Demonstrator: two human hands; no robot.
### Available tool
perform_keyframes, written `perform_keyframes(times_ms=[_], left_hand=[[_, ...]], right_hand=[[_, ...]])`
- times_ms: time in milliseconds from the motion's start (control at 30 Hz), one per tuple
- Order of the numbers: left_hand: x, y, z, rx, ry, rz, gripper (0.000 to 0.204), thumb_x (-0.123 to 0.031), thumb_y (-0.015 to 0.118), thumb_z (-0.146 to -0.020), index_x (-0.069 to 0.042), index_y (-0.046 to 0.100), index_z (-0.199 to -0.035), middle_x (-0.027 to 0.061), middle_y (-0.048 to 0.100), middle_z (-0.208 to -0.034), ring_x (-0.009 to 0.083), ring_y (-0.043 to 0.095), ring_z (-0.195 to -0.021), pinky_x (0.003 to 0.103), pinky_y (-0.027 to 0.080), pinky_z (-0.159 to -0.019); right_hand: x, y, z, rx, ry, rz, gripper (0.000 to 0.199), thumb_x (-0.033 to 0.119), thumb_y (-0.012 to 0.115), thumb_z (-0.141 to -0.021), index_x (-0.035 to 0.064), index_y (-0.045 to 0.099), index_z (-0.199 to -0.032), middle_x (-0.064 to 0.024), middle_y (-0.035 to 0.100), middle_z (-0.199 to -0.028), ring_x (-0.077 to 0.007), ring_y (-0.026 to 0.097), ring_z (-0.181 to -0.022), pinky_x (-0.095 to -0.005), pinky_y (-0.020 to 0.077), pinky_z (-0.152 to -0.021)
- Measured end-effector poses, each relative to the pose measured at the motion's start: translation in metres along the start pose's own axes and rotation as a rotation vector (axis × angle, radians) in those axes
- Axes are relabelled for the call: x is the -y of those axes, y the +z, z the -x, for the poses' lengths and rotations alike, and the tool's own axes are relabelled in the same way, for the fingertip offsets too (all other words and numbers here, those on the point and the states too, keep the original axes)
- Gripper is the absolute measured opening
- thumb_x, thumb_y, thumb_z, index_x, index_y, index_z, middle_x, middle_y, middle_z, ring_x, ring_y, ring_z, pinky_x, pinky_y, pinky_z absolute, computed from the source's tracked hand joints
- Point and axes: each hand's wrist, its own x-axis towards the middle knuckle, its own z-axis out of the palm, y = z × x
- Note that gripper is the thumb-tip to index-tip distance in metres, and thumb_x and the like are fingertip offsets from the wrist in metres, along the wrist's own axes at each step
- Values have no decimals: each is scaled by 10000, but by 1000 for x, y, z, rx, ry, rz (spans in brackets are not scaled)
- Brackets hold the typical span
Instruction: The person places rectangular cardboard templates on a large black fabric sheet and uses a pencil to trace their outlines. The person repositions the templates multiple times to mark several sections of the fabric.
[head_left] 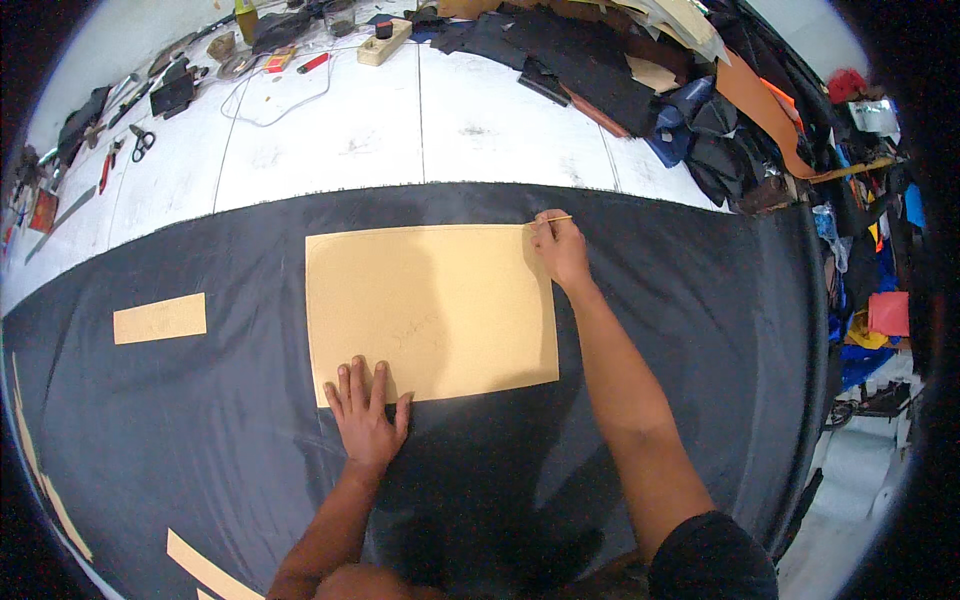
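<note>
A large tan cardboard sheet lies flat on black fabric spread over a white table. My left hand presses flat on the sheet's near edge, fingers spread. My right hand is at the sheet's far right corner, fingers pinched on a thin yellowish marking stick whose tip touches the fabric by the corner.
A smaller tan strip lies on the fabric to the left, and more strips near the lower left. Scissors, a white cable and tools sit on the white table. Piled dark fabrics and leather crowd the far right.
</note>
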Motion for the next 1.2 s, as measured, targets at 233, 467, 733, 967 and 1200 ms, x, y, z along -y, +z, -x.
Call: perform_keyframes(times_ms=[233,467,733,967,1200], left_hand=[[-2,-1,-1,-6,7,5,601,-390,675,-883,-113,517,-1392,203,366,-1519,420,294,-1426,644,170,-1141],[-4,-3,0,29,12,0,602,-364,654,-899,-92,493,-1411,216,328,-1542,432,253,-1447,633,145,-1155],[-5,-5,0,36,8,4,605,-359,643,-908,-91,483,-1427,221,324,-1546,433,246,-1450,628,142,-1158],[-3,-7,1,25,3,-22,599,-358,632,-919,-99,475,-1436,219,319,-1551,429,244,-1452,620,141,-1162],[-3,0,1,-11,44,-43,604,-382,644,-905,-109,488,-1421,221,364,-1516,427,287,-1427,627,177,-1143]], right_hand=[[-3,-16,1,-87,70,-13,272,316,519,-998,59,589,-1054,-130,708,-823,-309,706,-754,-427,547,-725],[6,-20,7,-79,59,-5,267,268,495,-1025,15,570,-1067,-118,690,-887,-204,703,-773,-352,577,-686],[14,-29,22,-106,-246,311,179,169,533,-985,15,588,-1055,-185,680,-998,-363,670,-905,-431,532,-783],[20,-46,85,44,-193,316,210,186,519,-979,27,608,-1085,-209,650,-1090,-401,623,-1012,-467,504,-863],[16,-55,81,55,-225,335,218,191,504,-983,52,618,-1106,-200,651,-1119,-393,621,-1033,-476,501,-886]])
